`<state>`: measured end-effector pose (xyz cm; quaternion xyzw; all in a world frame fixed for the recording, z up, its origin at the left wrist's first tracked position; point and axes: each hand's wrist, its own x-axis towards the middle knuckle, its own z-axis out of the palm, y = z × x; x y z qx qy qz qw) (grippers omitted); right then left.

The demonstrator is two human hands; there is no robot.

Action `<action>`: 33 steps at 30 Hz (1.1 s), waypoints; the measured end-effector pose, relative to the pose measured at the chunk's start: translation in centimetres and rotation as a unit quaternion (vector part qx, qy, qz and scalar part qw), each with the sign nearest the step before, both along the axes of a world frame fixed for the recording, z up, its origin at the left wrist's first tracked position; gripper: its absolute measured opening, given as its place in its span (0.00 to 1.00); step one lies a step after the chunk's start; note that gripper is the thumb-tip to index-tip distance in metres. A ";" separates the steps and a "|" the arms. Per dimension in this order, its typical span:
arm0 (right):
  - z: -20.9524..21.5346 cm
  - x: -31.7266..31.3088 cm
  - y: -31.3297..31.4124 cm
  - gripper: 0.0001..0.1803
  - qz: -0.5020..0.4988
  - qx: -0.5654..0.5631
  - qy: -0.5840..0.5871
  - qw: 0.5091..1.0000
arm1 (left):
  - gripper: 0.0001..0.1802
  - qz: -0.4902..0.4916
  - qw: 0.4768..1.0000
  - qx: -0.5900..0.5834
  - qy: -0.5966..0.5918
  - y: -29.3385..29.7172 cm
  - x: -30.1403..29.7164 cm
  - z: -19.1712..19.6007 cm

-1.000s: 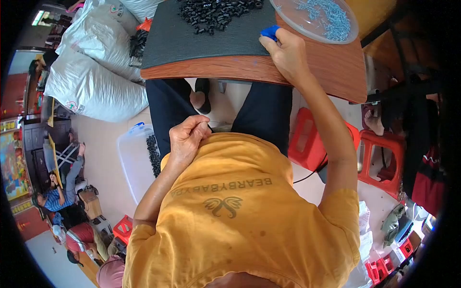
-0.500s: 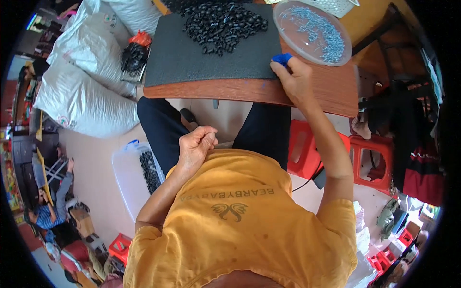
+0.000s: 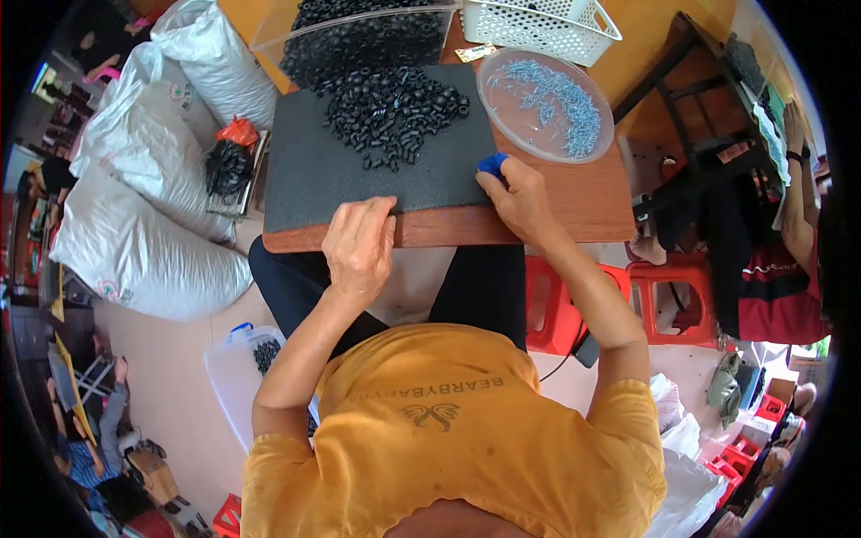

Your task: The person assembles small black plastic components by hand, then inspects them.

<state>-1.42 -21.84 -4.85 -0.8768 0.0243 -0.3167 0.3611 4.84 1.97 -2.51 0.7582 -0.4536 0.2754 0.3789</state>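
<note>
A dark grey mat (image 3: pixel 305 184) covers much of the brown table (image 3: pixel 574 211), with a heap of small black plastic parts (image 3: pixel 386 117) on its far half. My left hand (image 3: pixel 359 247) is over the mat's near edge, fingers bent and close together; anything under them is hidden. At the mat's right edge my right hand (image 3: pixel 522 199) is closed around a small bright blue thing (image 3: pixel 491 164), its kind mostly covered by my fingers. Beyond that hand stands a round clear tray (image 3: pixel 502 117) holding many small silvery-blue pins or screws.
A clear bin (image 3: pixel 439 27) of black parts and a white perforated basket (image 3: pixel 538 34) stand at the back. White sacks (image 3: pixel 143 233) lean left of the table. Below are a clear box (image 3: pixel 229 368) and red stools (image 3: pixel 677 300). Other people sit at both sides.
My left hand has risen from my lap to the near edge of the mat. The right hand keeps the blue thing beside the mat's right edge. The view has shifted, showing more beyond the table.
</note>
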 end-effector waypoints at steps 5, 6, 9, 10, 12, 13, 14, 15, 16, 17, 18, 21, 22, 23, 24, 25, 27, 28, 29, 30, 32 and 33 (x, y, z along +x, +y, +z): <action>1.9 2.0 -0.1 0.10 -0.044 -0.099 -0.018 0.994 | 0.07 -0.046 0.993 -0.031 0.105 -2.0 1.0 -1.5; 2.4 2.9 -0.3 0.10 -0.045 -0.126 -0.031 0.991 | 0.07 -0.058 0.992 -0.038 0.110 -2.4 1.2 -1.7; 3.6 6.2 -0.8 0.09 -0.033 -0.189 -0.050 0.980 | 0.06 -0.081 0.986 -0.047 0.136 -3.3 1.8 -2.1; 3.7 7.5 -0.9 0.09 -0.033 -0.201 -0.057 0.977 | 0.06 -0.083 0.985 -0.046 0.146 -3.3 2.1 -2.2; 3.9 9.8 -1.2 0.09 -0.031 -0.224 -0.068 0.972 | 0.06 -0.085 0.980 -0.045 0.172 -3.4 2.5 -2.3; 3.8 10.5 -1.2 0.09 -0.018 -0.236 -0.061 0.970 | 0.06 -0.085 0.971 -0.057 0.218 -3.4 2.5 -2.4; 3.6 11.1 -1.2 0.09 -0.008 -0.244 -0.050 0.969 | 0.06 -0.083 0.957 -0.071 0.268 -3.3 2.5 -2.5; 3.4 11.6 -1.4 0.09 0.006 -0.252 -0.044 0.967 | 0.06 -0.083 0.944 -0.084 0.308 -3.2 2.5 -2.6; 3.2 12.0 -1.4 0.09 0.012 -0.270 -0.028 0.962 | 0.06 -0.083 0.937 -0.087 0.329 -3.2 2.6 -2.7; 2.9 12.4 -1.4 0.09 0.022 -0.288 -0.017 0.957 | 0.06 -0.085 0.931 -0.091 0.342 -3.1 2.6 -2.8; 2.6 12.7 -1.3 0.09 0.029 -0.305 0.013 0.952 | 0.07 -0.084 0.929 -0.092 0.348 -3.0 2.6 -2.9; 2.2 12.6 -1.4 0.09 0.047 -0.326 -0.026 0.944 | 0.07 -0.092 0.933 -0.073 0.341 -2.7 2.8 -3.1; 2.2 12.4 -1.4 0.09 0.044 -0.304 -0.032 0.951 | 0.07 -0.098 0.933 -0.076 0.338 -2.7 2.8 -3.0; 2.4 12.3 -1.3 0.09 0.041 -0.283 -0.043 0.957 | 0.07 -0.100 0.932 -0.078 0.340 -2.8 2.9 -3.0; 2.6 12.2 -1.1 0.09 0.035 -0.262 -0.054 0.963 | 0.07 -0.103 0.931 -0.080 0.340 -2.8 3.0 -2.9; 2.9 11.8 -0.7 0.09 0.042 -0.215 -0.038 0.975 | 0.07 -0.102 0.928 -0.081 0.350 -2.9 3.0 -2.8; 3.5 10.2 0.3 0.09 0.045 -0.118 -0.002 0.992 | 0.07 -0.099 0.923 -0.089 0.362 -3.1 2.9 -2.4; 3.8 9.2 1.0 0.10 0.049 -0.058 0.019 0.997 | 0.08 -0.099 0.888 -0.116 0.434 -3.2 2.8 -2.2; 3.8 7.9 2.0 0.11 0.051 0.003 0.043 0.998 | 0.08 -0.096 0.849 -0.146 0.499 -3.3 2.7 -1.9; 3.8 6.7 2.9 0.12 0.062 0.054 0.054 0.995 | 0.09 -0.086 0.797 -0.159 0.576 -3.4 2.5 -1.7; 3.2 5.2 4.5 0.15 0.065 0.045 0.001 0.997 | 0.11 -0.113 0.715 -0.226 0.652 -3.4 2.4 -1.1; 2.9 4.5 5.0 0.15 0.065 0.023 -0.025 0.997 | 0.11 -0.131 0.693 -0.252 0.662 -3.5 2.3 -0.9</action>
